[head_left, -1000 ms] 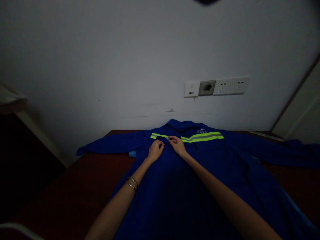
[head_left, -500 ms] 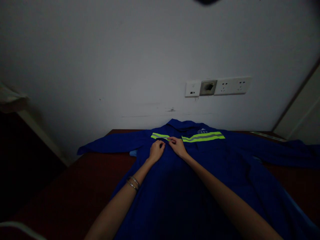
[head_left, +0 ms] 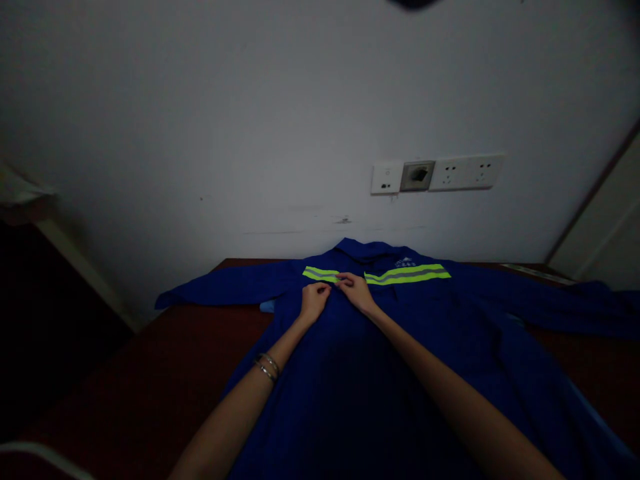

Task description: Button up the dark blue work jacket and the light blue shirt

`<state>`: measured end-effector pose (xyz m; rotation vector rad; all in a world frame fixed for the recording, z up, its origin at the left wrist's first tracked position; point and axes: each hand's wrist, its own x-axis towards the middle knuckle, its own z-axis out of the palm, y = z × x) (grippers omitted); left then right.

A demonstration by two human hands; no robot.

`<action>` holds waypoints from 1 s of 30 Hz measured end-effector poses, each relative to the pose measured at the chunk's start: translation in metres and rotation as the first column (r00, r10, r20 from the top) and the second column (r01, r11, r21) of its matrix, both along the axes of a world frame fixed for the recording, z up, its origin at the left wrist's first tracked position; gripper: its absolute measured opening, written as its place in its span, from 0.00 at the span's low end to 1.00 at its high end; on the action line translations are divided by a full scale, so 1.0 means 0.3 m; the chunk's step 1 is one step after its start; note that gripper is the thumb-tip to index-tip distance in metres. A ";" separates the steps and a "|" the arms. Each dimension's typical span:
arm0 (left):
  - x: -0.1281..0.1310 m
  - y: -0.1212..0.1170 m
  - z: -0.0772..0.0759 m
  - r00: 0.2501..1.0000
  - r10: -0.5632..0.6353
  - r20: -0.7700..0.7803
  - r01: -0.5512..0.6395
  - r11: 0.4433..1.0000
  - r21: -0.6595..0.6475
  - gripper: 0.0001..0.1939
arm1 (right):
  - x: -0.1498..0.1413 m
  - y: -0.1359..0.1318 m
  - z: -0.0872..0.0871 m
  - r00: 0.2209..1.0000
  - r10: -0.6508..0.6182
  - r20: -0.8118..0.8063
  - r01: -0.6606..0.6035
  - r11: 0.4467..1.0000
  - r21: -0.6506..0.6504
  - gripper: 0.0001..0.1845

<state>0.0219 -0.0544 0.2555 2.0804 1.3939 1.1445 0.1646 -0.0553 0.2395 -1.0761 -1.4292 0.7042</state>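
A blue work jacket [head_left: 350, 373] with a yellow-and-grey reflective band [head_left: 407, 273] across the chest lies spread flat on a dark wooden table [head_left: 150, 387], collar toward the wall. My left hand [head_left: 314, 300], with bangles on the wrist, pinches the left front edge just below the band. My right hand [head_left: 354, 291] pinches the right front edge beside it. Both hands meet at the jacket's centre opening. What lies between the fingertips is too small to make out.
A white wall rises right behind the table, with a row of sockets and a switch [head_left: 435, 175]. The jacket's sleeves stretch left [head_left: 220, 287] and right [head_left: 560, 300]. A dark gap lies left of the table, and a door frame [head_left: 595, 200] stands at the right.
The hands have stayed at the centre opening with only small finger movements. The two front edges sit a little closer together at the band.
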 end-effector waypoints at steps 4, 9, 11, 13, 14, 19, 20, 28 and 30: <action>0.001 0.001 -0.006 0.997 -0.008 0.078 0.009 1.000 -0.018 0.08 | -0.005 0.009 -0.015 0.999 0.027 -0.025 -0.027 1.000 -0.006 0.12; 0.007 0.002 -0.016 0.978 -0.017 0.208 0.026 0.999 -0.043 0.04 | -0.014 0.012 -0.026 1.000 -0.004 -0.007 0.004 0.999 0.047 0.11; 0.009 -0.001 -0.017 0.965 -0.010 0.262 0.026 0.998 -0.056 0.04 | -0.017 0.005 -0.022 1.000 -0.014 0.024 0.012 0.996 0.086 0.11; 0.010 -0.006 -0.016 0.959 -0.007 0.284 0.023 0.998 -0.053 0.06 | -0.018 -0.004 -0.015 0.997 -0.029 0.078 0.019 0.991 0.129 0.11; 0.011 -0.009 -0.016 0.957 -0.008 0.291 0.023 0.999 -0.049 0.07 | -0.018 -0.009 -0.011 0.993 -0.040 0.112 0.023 0.989 0.148 0.11; 0.012 -0.008 -0.021 0.941 -0.033 0.335 0.052 0.998 -0.046 0.12 | -0.013 -0.018 -0.007 0.962 -0.089 0.258 0.032 0.975 0.218 0.13; 0.012 -0.006 -0.025 0.938 -0.037 0.343 0.056 0.997 -0.046 0.13 | -0.012 -0.017 -0.009 0.955 -0.098 0.280 0.032 0.972 0.231 0.14; 0.017 0.004 -0.043 0.908 -0.071 0.412 0.085 0.996 -0.015 0.15 | -0.008 -0.011 -0.019 0.919 -0.119 0.376 0.005 0.957 0.291 0.15; 0.016 0.005 -0.044 0.911 -0.063 0.407 0.076 0.997 -0.016 0.14 | -0.009 -0.011 -0.019 0.924 -0.108 0.367 0.000 0.960 0.281 0.15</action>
